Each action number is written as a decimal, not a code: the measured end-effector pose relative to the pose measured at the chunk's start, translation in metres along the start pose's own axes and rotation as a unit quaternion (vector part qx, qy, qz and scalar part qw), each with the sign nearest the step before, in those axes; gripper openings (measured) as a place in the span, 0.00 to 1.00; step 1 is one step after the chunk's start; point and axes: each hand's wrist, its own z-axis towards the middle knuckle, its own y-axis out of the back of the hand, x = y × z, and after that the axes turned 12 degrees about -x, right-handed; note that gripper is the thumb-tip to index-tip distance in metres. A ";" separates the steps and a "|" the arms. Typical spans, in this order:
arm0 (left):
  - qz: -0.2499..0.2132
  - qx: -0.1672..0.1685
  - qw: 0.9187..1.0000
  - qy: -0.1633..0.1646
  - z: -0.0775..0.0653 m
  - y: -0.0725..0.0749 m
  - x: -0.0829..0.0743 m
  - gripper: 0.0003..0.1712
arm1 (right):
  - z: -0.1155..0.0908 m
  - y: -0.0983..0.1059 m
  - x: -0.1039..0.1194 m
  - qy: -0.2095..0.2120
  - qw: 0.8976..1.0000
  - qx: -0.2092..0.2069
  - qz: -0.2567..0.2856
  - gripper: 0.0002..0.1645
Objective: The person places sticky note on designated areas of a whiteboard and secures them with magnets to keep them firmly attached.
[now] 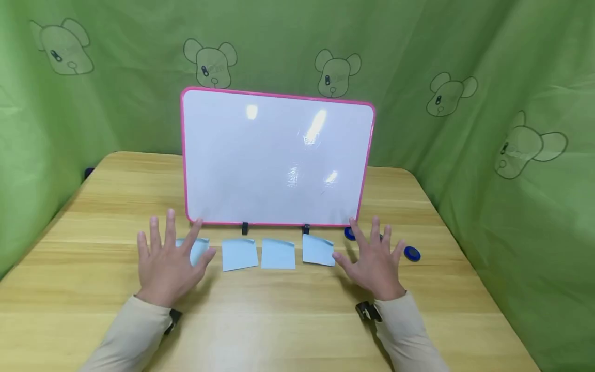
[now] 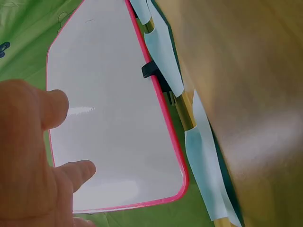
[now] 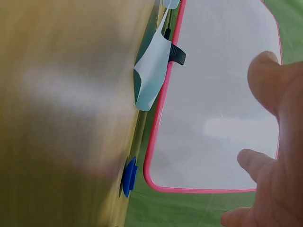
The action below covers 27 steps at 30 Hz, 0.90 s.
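Spread wide, my left hand (image 1: 165, 266) is held over the table, in front of the leftmost blue sticky note (image 1: 200, 250) and partly hiding it. My right hand (image 1: 375, 261), fingers likewise splayed, is beside the rightmost sticky note (image 1: 318, 250); its thumb tip overlaps that note's edge in the head view, and I cannot tell whether they touch. Two more sticky notes (image 1: 239, 254) (image 1: 278, 254) lie between the hands, their top edges curling up. Behind the row stands a whiteboard (image 1: 274, 160) with a pink frame. Neither hand holds anything.
Black clip feet (image 1: 245, 228) support the whiteboard's lower edge. Blue round magnets (image 1: 411, 253) lie near the right hand, one partly hidden behind it. The wooden table (image 1: 260, 320) is enclosed by a green curtain (image 1: 279, 41) with bear-like drawings.
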 end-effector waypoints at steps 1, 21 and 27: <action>-0.005 -0.002 1.000 0.001 0.000 -0.001 0.000 0.41 | 0.000 0.000 -0.001 -0.002 1.000 0.003 0.005 0.53; -0.141 0.098 0.979 0.107 0.009 -0.003 0.040 0.48 | 0.011 0.005 -0.045 -0.182 0.966 -0.007 0.183 0.39; -0.142 0.124 0.977 0.097 0.012 -0.005 0.044 0.46 | 0.008 0.003 -0.054 -0.171 0.972 0.064 0.147 0.36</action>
